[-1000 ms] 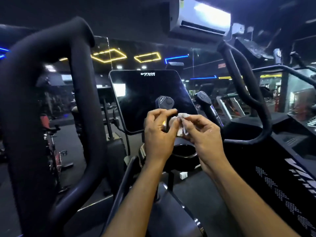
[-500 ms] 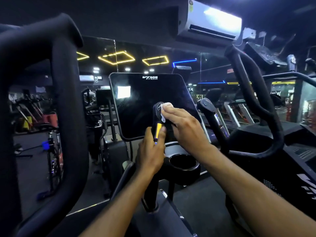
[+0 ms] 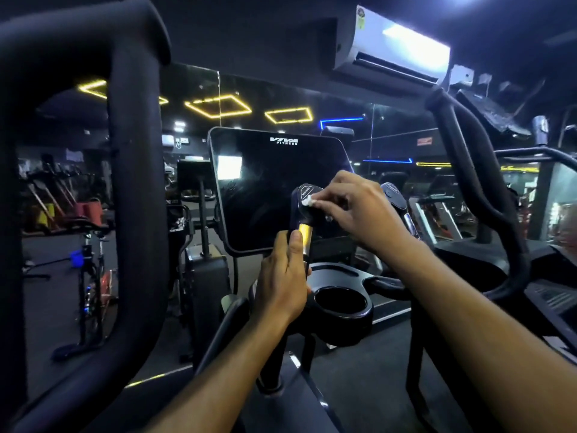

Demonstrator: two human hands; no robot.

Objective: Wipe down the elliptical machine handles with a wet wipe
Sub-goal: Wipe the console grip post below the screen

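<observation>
right hand (image 3: 359, 210) pinches soft, limp wet wipe (image 3: 307, 201) at twelve o'clock of rigid handle (image 3: 304, 214); left hand (image 3: 285, 276) fingers grip its shaft.

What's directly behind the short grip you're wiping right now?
Behind the short black fixed handle stands the dark console screen, unlit. The right hand, pinching the white wet wipe, covers the screen's lower right part.

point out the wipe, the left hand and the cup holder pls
wet wipe (image 3: 307, 201), head view: the white wad at the right hand's fingertips.
left hand (image 3: 282, 281), head view: back of the hand.
cup holder (image 3: 368, 310), head view: right side of its rim.
</observation>
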